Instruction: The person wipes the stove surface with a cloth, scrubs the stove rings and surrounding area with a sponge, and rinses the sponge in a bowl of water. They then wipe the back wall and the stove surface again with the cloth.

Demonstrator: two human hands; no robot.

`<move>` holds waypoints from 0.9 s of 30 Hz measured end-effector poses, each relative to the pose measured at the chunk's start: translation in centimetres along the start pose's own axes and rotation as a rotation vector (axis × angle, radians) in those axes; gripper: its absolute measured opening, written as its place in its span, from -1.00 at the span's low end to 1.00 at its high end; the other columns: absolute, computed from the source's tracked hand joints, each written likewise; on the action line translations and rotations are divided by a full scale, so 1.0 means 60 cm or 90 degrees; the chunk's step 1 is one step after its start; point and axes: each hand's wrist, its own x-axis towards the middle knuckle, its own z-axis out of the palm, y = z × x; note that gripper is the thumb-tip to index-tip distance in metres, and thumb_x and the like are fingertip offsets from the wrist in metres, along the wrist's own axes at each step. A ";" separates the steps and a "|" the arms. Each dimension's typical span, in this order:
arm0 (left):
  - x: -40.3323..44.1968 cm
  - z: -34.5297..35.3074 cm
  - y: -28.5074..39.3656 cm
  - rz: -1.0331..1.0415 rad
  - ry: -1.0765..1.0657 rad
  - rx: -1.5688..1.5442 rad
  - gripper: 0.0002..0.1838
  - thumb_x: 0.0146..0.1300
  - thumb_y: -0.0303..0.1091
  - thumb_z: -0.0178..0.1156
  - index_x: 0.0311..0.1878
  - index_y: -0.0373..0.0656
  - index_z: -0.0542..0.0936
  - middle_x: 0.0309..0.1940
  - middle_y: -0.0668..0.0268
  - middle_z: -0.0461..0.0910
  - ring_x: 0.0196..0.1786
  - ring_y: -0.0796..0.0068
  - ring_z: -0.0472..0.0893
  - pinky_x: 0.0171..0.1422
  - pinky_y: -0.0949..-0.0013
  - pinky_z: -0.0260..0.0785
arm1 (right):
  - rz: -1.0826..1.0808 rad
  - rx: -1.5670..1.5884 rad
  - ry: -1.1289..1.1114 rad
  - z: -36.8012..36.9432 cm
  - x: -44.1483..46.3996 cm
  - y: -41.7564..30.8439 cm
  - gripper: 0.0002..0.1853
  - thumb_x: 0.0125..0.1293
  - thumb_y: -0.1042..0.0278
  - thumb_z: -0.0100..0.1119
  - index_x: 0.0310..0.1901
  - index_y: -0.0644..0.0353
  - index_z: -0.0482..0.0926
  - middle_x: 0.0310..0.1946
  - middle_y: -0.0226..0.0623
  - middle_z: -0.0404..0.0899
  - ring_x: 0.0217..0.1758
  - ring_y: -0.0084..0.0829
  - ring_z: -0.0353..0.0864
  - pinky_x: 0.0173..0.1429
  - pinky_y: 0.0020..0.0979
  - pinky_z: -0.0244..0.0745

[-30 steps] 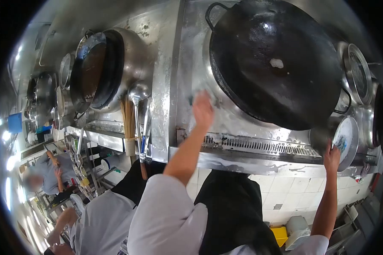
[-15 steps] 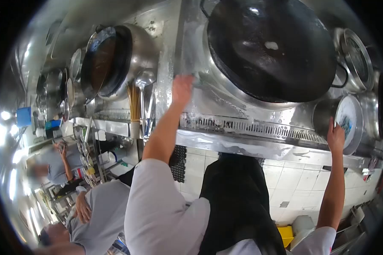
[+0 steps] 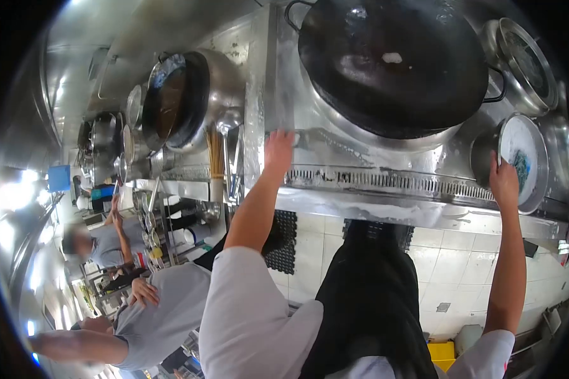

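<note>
My left hand point(image 3: 279, 151) is down on the wet metal stovetop point(image 3: 335, 151), left of a large black wok point(image 3: 392, 69). Its fingers are curled, and a small greyish edge shows beside them; I cannot make out what it is. My right hand point(image 3: 504, 182) grips the near rim of a tilted metal basin point(image 3: 537, 189). Inside the basin are white suds and a blue-green scrubber-like clump point(image 3: 520, 167). A pale patch point(image 3: 392, 57) lies in the wok.
A slotted drain point(image 3: 385, 181) runs along the stove's front. To the left are another wok point(image 3: 177, 104), a ladle point(image 3: 231, 119) and a bundle of thin sticks point(image 3: 215, 155). Lidded pots point(image 3: 528, 66) stand right. Co-workers point(image 3: 164, 303) in grey shirts are at the lower left.
My left hand has moved down the stovetop, toward the drain. My right hand stays on the basin's rim. The view has shifted slightly, and a co-worker's arm has come up at the lower left.
</note>
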 end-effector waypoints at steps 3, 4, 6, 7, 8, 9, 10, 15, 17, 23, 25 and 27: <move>0.010 -0.004 0.067 -0.302 -0.302 0.072 -0.72 0.22 -0.43 0.01 0.02 -0.07 0.39 -0.05 0.07 0.41 -0.01 0.08 0.52 -0.01 0.11 0.48 | -0.002 0.006 -0.013 -0.002 0.013 0.001 -0.46 0.42 -0.04 -0.17 -0.18 0.39 0.56 -0.43 0.25 0.54 -0.27 0.24 0.52 -0.16 0.07 0.38; -0.007 0.001 0.077 -0.308 -0.303 0.075 -0.72 0.22 -0.43 0.01 0.02 -0.07 0.39 -0.05 0.07 0.41 -0.01 0.08 0.52 -0.01 0.11 0.48 | 0.000 0.001 -0.022 0.001 0.010 0.003 -0.45 0.43 -0.05 -0.18 -0.16 0.38 0.57 -0.43 0.24 0.54 -0.27 0.24 0.52 -0.15 0.06 0.38; -0.018 -0.039 0.083 -0.251 -0.275 -0.129 -0.73 0.20 -0.45 0.05 -0.01 -0.07 0.40 -0.08 0.10 0.43 0.02 0.07 0.52 -0.04 0.10 0.48 | -0.007 0.005 -0.005 -0.001 0.007 -0.004 -0.45 0.43 -0.05 -0.18 -0.17 0.39 0.57 -0.43 0.24 0.54 -0.27 0.24 0.52 -0.15 0.06 0.38; -0.012 -0.066 0.081 -0.233 -0.292 -0.199 -0.66 0.15 -0.49 0.11 0.02 -0.06 0.40 -0.07 0.12 0.43 0.05 0.09 0.52 -0.03 0.08 0.48 | -0.004 0.004 0.015 0.001 0.008 -0.008 -0.44 0.43 -0.05 -0.19 -0.17 0.40 0.57 -0.43 0.24 0.54 -0.27 0.24 0.52 -0.14 0.05 0.38; -0.019 -0.032 0.053 -0.233 -0.291 -0.193 -0.66 0.15 -0.49 0.11 0.02 -0.06 0.40 -0.07 0.12 0.43 0.05 0.09 0.52 -0.03 0.08 0.48 | -0.006 0.009 0.016 0.009 0.013 -0.005 -0.44 0.43 -0.05 -0.19 -0.17 0.40 0.57 -0.43 0.24 0.54 -0.27 0.24 0.52 -0.14 0.05 0.38; -0.028 0.040 0.010 -0.184 -0.089 -0.189 -0.64 0.14 -0.49 0.12 0.03 -0.05 0.39 -0.07 0.10 0.43 0.04 0.08 0.52 -0.03 0.11 0.48 | -0.006 -0.005 0.010 0.015 0.018 0.006 -0.44 0.43 -0.06 -0.19 -0.16 0.40 0.56 -0.43 0.24 0.54 -0.26 0.24 0.52 -0.14 0.05 0.38; -0.038 0.082 -0.011 -0.135 0.110 -0.189 -0.62 0.13 -0.50 0.13 0.04 -0.04 0.39 -0.08 0.09 0.42 0.03 0.08 0.53 -0.03 0.13 0.49 | -0.007 -0.025 0.001 0.017 0.017 0.015 -0.43 0.44 -0.06 -0.20 -0.16 0.40 0.56 -0.42 0.25 0.54 -0.25 0.25 0.52 -0.14 0.05 0.38; 0.014 -0.017 0.059 -0.282 -0.337 -0.019 -0.69 0.18 -0.48 0.05 0.01 -0.04 0.38 -0.11 0.03 0.47 0.01 0.06 0.54 -0.05 0.17 0.50 | -0.003 -0.026 0.005 0.010 0.020 0.014 -0.42 0.44 -0.07 -0.21 -0.15 0.41 0.55 -0.40 0.27 0.53 -0.23 0.25 0.51 -0.14 0.04 0.39; 0.013 -0.038 0.054 -0.241 -0.356 -0.106 -0.69 0.18 -0.47 0.03 0.02 -0.04 0.38 -0.10 0.05 0.47 0.01 0.03 0.53 -0.05 0.14 0.50 | -0.011 -0.018 -0.006 0.016 0.020 0.009 -0.42 0.44 -0.07 -0.21 -0.14 0.42 0.54 -0.40 0.28 0.53 -0.23 0.25 0.51 -0.14 0.04 0.39; -0.022 0.026 -0.022 -0.095 -0.220 -0.023 -0.65 0.19 -0.46 0.00 0.08 -0.07 0.40 -0.08 0.12 0.47 0.05 0.07 0.51 -0.01 0.15 0.48 | -0.011 -0.045 0.024 0.006 0.010 0.004 -0.44 0.43 -0.05 -0.20 -0.15 0.41 0.54 -0.41 0.26 0.53 -0.24 0.25 0.52 -0.14 0.06 0.38; -0.045 0.006 0.023 -0.085 -0.296 0.036 -0.64 0.19 -0.46 -0.01 0.09 -0.06 0.41 -0.09 0.14 0.47 0.04 0.15 0.53 0.00 0.18 0.48 | -0.015 -0.040 0.019 -0.001 0.009 -0.006 -0.46 0.43 -0.03 -0.18 -0.17 0.41 0.55 -0.41 0.28 0.53 -0.23 0.25 0.52 -0.13 0.07 0.38; -0.045 -0.034 0.063 -0.071 -0.381 -0.061 -0.65 0.17 -0.47 0.02 0.06 -0.07 0.42 -0.10 0.14 0.47 0.02 0.13 0.54 0.01 0.16 0.47 | -0.012 -0.029 0.020 0.001 0.008 -0.003 -0.47 0.43 -0.02 -0.17 -0.18 0.41 0.55 -0.41 0.29 0.52 -0.22 0.25 0.52 -0.12 0.08 0.37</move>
